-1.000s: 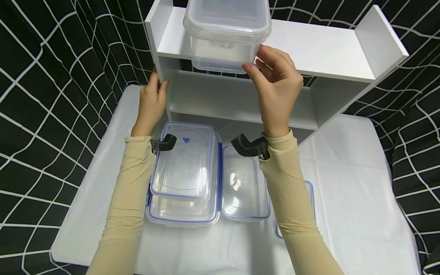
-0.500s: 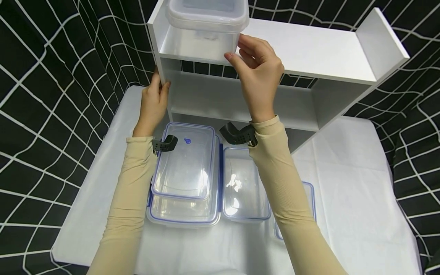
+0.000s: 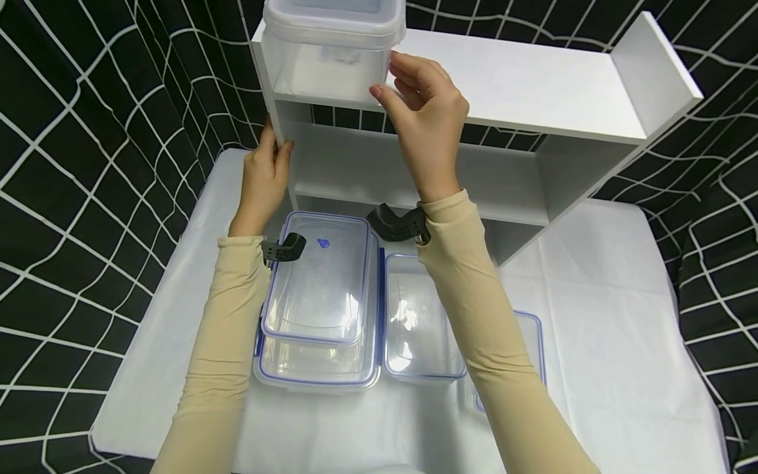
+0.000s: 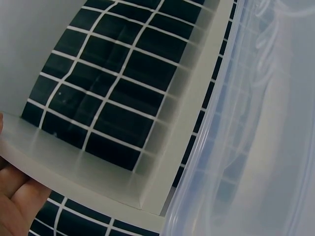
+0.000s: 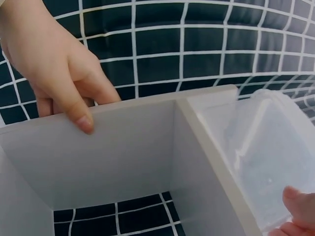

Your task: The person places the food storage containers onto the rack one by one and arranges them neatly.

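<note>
In the head view, a clear plastic food container (image 3: 334, 69) with a pale lid stands at the left end of the white shelf unit's top board (image 3: 509, 82), by its left side panel. My right hand (image 3: 429, 115) holds the container's near right corner, thumb at the front and fingers along the right side. In the right wrist view, the right thumb (image 5: 294, 196) shows beside the container (image 5: 275, 152). My left hand (image 3: 263, 178) grips the shelf's left side panel, its thumb on the front edge and fingers outside; the right wrist view shows this left hand (image 5: 64, 73) too.
Below the shelf, a blue-rimmed container (image 3: 320, 283) lies on a larger one (image 3: 314, 362). Another clear container (image 3: 420, 316) stands to their right, and a further one (image 3: 529, 336) is partly behind my right forearm. Black cloth with white grid lines (image 3: 77, 217) surrounds the white table (image 3: 616, 342).
My right hand and the container have moved left and somewhat back along the top board, toward the left side panel. The left hand keeps its grip on the panel.
</note>
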The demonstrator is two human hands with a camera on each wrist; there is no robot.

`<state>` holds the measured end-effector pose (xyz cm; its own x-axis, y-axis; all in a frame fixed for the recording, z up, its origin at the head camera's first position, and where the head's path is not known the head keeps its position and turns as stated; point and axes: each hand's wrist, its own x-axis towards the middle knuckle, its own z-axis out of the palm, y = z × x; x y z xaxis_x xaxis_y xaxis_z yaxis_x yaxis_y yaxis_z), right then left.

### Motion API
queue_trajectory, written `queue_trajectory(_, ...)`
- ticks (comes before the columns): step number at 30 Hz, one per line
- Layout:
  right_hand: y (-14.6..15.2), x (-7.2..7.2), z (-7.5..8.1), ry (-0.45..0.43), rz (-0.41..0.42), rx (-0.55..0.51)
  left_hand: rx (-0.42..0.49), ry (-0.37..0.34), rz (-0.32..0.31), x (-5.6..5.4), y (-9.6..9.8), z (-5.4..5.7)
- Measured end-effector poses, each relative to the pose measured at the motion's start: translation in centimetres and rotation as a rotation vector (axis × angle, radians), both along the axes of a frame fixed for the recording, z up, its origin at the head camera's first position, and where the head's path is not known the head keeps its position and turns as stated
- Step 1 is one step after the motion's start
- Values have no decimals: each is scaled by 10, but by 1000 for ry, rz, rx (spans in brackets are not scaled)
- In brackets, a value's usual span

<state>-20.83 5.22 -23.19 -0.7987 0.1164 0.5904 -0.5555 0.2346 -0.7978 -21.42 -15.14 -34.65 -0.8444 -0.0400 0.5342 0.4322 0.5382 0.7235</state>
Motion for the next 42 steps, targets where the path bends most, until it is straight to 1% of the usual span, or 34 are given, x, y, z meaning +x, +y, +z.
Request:
queue_trajectory(2,2,1,-1,15,15,2,-1,-3,-2,0,0,-1)
queue_trajectory(4,6,4,-1,11,38,-22,-9,-2,0,0,1,-1)
queue_trajectory(6,10,7,-2,31,61,-48,-14,1,4,0,1,0)
queue_trajectory(8,15,11,-2,12,83,-97,-9,-2,6,0,1,0)
queue_trajectory(11,24,17,-5,60,103,-129,-9,4,3,1,0,0)
queue_trajectory(15,35,30,-12,120,118,-156,-12,28,-2,1,-1,0)
queue_trajectory(20,50,48,-24,115,116,-221,-17,52,6,0,-2,1)
queue_trajectory(24,60,63,-34,110,106,-244,-17,47,6,0,-2,1)
queue_trajectory(26,63,71,-40,76,107,-277,-10,38,5,0,-1,0)
queue_trajectory(31,68,88,-57,28,132,-304,-8,31,5,0,-1,0)
queue_trajectory(37,69,109,-80,3,157,-237,-12,29,10,0,-1,-1)
queue_trajectory(42,68,125,-104,-30,196,-186,-4,19,10,1,-1,0)
